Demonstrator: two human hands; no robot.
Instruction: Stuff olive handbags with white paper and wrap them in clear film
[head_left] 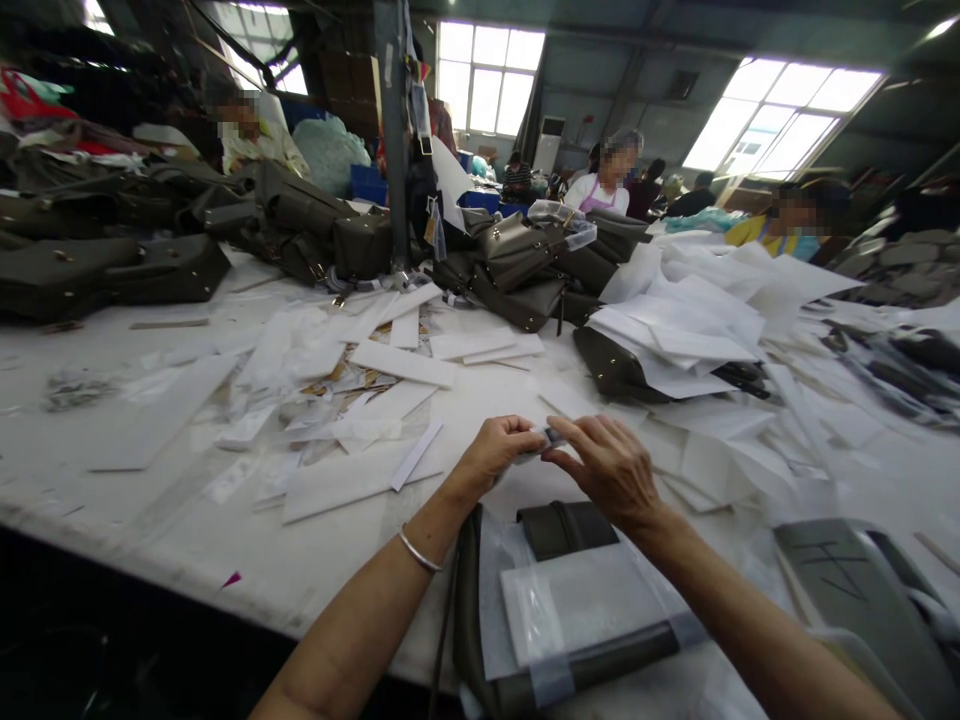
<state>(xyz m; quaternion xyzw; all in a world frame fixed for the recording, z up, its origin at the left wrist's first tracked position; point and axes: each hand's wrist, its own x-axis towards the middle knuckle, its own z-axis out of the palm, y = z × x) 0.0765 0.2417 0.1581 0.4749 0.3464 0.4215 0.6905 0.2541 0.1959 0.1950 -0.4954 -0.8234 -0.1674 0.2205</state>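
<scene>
My left hand (504,447) and my right hand (606,462) meet above the table, both closed with fingertips pinched. Between them is a small piece wrapped in clear plastic film (529,455), with a dark bit showing by the right fingers. Its exact kind is hidden by the fingers. Just below and nearer to me lies a dark olive handbag (469,620). A white padding sheet (585,605) covers its front, held by strips of clear tape (553,680).
White foam strips and paper scraps (337,480) litter the table on the left. Dark handbags (517,250) are piled behind, beside a post (394,130). White sheets (690,300) are heaped at right. An olive panel (832,580) lies near my right forearm. Co-workers sit beyond.
</scene>
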